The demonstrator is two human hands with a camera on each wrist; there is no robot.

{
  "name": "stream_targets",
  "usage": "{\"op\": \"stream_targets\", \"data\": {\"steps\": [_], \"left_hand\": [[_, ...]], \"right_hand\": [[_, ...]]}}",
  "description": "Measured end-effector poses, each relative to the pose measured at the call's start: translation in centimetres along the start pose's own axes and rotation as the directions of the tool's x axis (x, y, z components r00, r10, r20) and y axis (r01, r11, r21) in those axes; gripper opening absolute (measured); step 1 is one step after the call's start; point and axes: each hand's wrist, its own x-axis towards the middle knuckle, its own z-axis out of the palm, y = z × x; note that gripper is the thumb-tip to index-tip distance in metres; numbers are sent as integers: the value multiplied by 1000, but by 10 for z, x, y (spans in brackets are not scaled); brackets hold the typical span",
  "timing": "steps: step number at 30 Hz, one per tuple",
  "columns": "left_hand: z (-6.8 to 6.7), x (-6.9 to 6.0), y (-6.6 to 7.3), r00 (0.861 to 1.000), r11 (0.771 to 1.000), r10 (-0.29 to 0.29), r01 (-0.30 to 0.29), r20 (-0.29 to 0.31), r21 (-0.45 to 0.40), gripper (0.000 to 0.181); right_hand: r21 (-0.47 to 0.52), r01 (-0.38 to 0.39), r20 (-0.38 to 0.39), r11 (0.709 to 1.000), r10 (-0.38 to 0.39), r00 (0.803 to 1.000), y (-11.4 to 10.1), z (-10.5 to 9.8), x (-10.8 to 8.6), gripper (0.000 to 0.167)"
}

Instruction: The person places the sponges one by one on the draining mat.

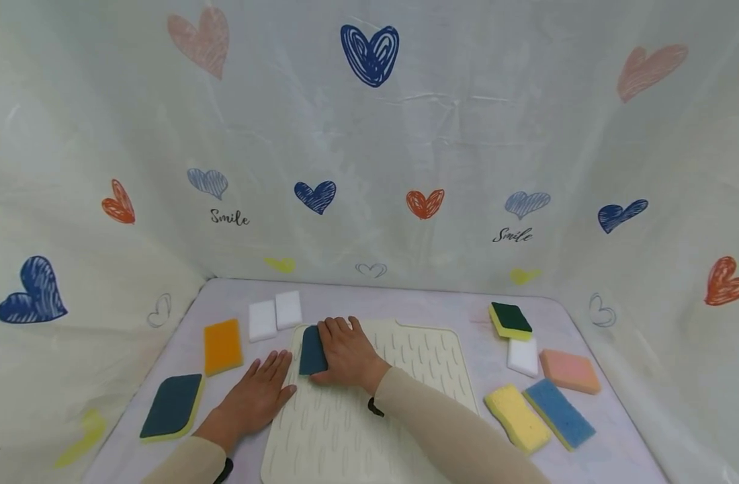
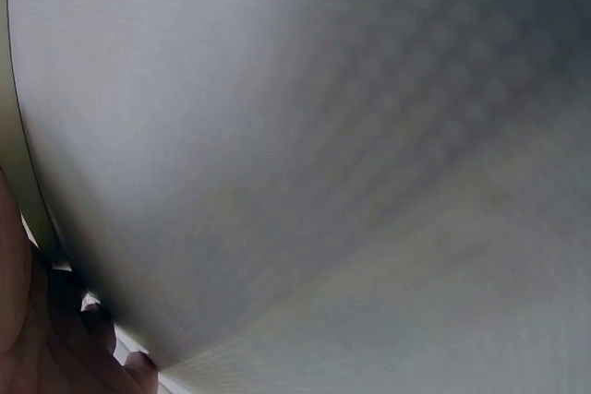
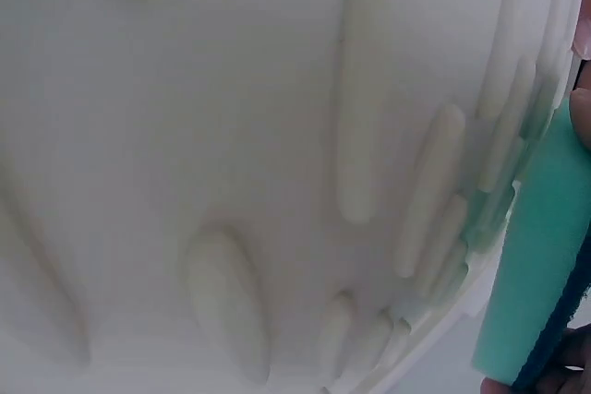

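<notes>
A sponge with a dark blue-green scouring face point(image 1: 311, 351) lies at the far left corner of a cream ribbed mat point(image 1: 321, 430). My right hand point(image 1: 348, 353) grips it from above. In the right wrist view, the lighter green foam side point(image 3: 536, 246) shows between thumb and fingers. Flat at the mat's left edge rests my left hand point(image 1: 254, 393), fingers straight and holding nothing. Only part of that left hand point(image 2: 55, 348) shows in the left wrist view.
To the left lie another dark blue sponge point(image 1: 172, 407), an orange sponge point(image 1: 222, 346) and white sponges point(image 1: 263, 320). On the right are green-topped point(image 1: 511, 320), white point(image 1: 523, 356), pink point(image 1: 570, 371), yellow point(image 1: 517, 418) and blue point(image 1: 559, 411) sponges. A heart-printed curtain point(image 1: 369, 148) surrounds the table.
</notes>
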Motion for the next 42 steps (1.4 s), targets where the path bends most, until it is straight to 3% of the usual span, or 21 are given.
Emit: {"op": "stream_targets", "data": {"steps": [13,24,42], "left_hand": [[2,1,-1,1000,1000,3,-3,-12,-5,71],[3,1,-1,1000,1000,-3,2,-4,-3,72],[1,1,1,1000,1000,-13,13,11,12,74]], "right_hand": [[97,-29,75,995,21,997,-4,3,4,111],[274,-22,128,961,-14,992,8,5,-5,99],[255,16,120,967,-48,992,7,5,8,93]]}}
